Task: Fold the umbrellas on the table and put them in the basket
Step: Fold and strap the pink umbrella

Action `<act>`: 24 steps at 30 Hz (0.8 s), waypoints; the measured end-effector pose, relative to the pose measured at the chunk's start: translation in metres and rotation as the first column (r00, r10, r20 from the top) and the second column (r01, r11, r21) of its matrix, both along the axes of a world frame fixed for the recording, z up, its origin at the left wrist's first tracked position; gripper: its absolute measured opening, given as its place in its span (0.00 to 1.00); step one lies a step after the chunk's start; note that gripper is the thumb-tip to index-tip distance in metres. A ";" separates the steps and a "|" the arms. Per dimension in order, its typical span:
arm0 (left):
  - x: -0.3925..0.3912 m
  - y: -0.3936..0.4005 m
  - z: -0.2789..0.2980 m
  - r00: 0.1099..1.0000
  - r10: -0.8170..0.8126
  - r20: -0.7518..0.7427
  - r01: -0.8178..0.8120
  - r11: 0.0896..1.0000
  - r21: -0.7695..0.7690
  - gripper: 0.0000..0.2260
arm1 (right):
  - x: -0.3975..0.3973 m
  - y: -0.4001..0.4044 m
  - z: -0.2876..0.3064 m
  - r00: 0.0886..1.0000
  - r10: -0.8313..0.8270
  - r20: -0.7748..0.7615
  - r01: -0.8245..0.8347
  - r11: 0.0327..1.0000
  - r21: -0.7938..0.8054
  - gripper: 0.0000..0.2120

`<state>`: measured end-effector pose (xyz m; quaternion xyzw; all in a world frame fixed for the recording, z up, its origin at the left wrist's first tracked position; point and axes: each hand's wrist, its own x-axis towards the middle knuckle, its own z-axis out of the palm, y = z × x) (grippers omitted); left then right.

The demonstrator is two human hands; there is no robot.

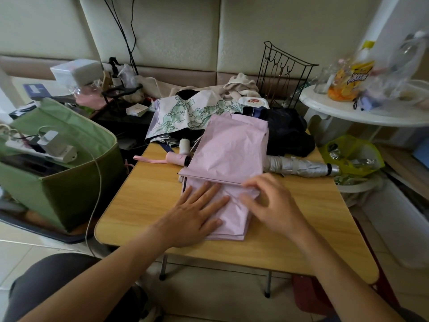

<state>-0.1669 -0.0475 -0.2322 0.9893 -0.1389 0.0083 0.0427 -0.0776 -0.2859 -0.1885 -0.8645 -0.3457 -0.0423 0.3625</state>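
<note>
The pink umbrella (228, 159) lies at the centre of your wooden table (144, 205). Your left hand (197, 214) presses flat on its canopy, fingers straight; your right hand (271, 203) pinches a fold beside it. At nine o'clock, the green basket (69, 182) holds a power strip (39, 149). At twelve lies a floral umbrella (185, 112), at two a silver one (299, 167). At one o'clock stands a white round table (362, 112).

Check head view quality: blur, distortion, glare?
Head view: wide-angle bending at the edges; soft diffuse light, faint shadows; bottles at right smeared; pink umbrella and both hands, left, right, reasonably sharp; no strong glare.
</note>
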 end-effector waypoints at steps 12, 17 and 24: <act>0.005 0.013 0.033 0.990 0.136 -0.017 -0.122 0.812 -0.570 0.26 | 0.022 0.008 0.006 0.951 0.033 -0.308 0.100 0.908 0.408 0.26; 0.014 0.027 0.052 0.801 0.161 -0.576 -0.553 -0.169 -0.816 0.30 | 0.013 0.005 0.004 0.990 0.097 -0.107 -0.061 0.952 0.299 0.10; 0.015 0.037 0.064 0.763 -0.107 -0.637 -0.595 -0.499 -0.630 0.39 | -0.005 -0.007 0.002 0.957 0.205 -0.203 -0.176 0.972 0.154 0.12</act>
